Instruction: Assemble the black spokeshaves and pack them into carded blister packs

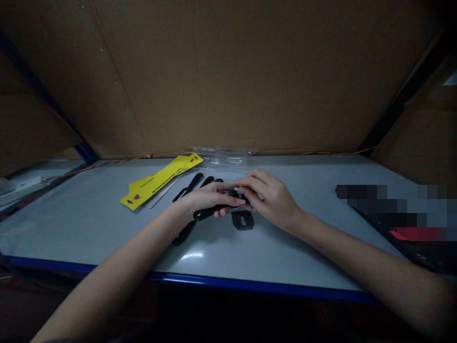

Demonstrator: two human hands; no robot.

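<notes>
My left hand (209,196) is wrapped round a black-handled tool (204,214), its glossy handle end sticking out below the palm. My right hand (274,197) meets it from the other side, fingertips pinched on the dark head of the same tool; the fingers partly hide that end. Just under the hands, a small dark plate with a pale slot (246,221) shows. Behind and beneath my left wrist lie several black-handled tools (193,184), partly covered by the arm.
Two overlapping yellow printed cards (162,182) lie to the left on the grey tabletop (300,257). Crumpled clear plastic (224,155) rests against the cardboard back wall (228,76). Thin wires (117,162) run along the rear edge. A dark object, partly pixelated, sits at right.
</notes>
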